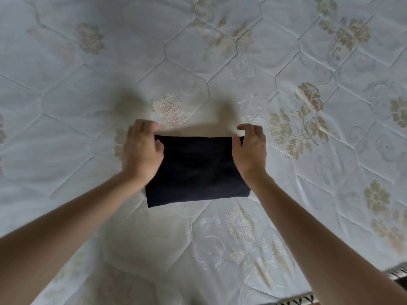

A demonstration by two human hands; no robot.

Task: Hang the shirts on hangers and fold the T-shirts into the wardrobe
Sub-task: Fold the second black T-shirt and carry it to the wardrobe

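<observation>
1. Black T-shirt (196, 170), one, is folded down to a compact rectangle and lies flat on the mattress (242, 62), middle of the head view, between your two forearms.
2. Your left hand (141, 150) is on the garment's far-left corner, fingers curled over the edge and pinching it; there is motion blur, so the exact finger placement is not clear.
3. Your right hand (250, 146) pinches the far-right corner, thumb on top of the cloth, the other fingers curled behind the far edge.
4. Both hands are clamped on the same far edge, one at each end of it and well apart. The near edge rests on the mattress.
5. Progress, as a judgement: the folding of this piece looks nearly done, at a last fold or a final squaring of the edge. Putting it into the wardrobe is not yet done, and no wardrobe is in view.
6. Shirts and hangers: none visible, so you cannot tell from this view how much of the hanging part is done or left.
7. Count: one black T-shirt, two hands, one mattress with a quilted pale cover and beige flower print.
8. Also one dark patterned thing (396, 271) at the bottom-right corner, only partly in frame; I cannot tell what it is.
9. No other garments or stacks of folded clothes show, so I cannot tell how many pieces remain.
</observation>
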